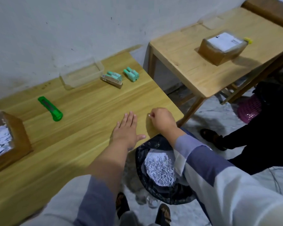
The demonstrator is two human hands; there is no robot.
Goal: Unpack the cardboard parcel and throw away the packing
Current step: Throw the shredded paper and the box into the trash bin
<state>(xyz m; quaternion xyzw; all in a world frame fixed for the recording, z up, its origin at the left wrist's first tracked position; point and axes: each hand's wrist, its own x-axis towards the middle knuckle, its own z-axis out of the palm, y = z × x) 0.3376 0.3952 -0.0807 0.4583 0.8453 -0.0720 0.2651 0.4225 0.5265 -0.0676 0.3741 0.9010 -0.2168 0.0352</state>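
My left hand lies flat with straight fingers on the wooden table, near its right corner. Just right of it, my right hand pinches a tiny white scrap of paper at the table top. Below the corner stands a bin with a black bag, holding shredded white paper. At the far left edge sits an open cardboard parcel with shredded paper inside. Teal items and a small pack lie at the back of the table.
A green utility knife lies left of middle. A clear plastic tub stands by the wall. A second table at the right carries a sealed parcel. Another person's dark legs and a purple basket are on the floor.
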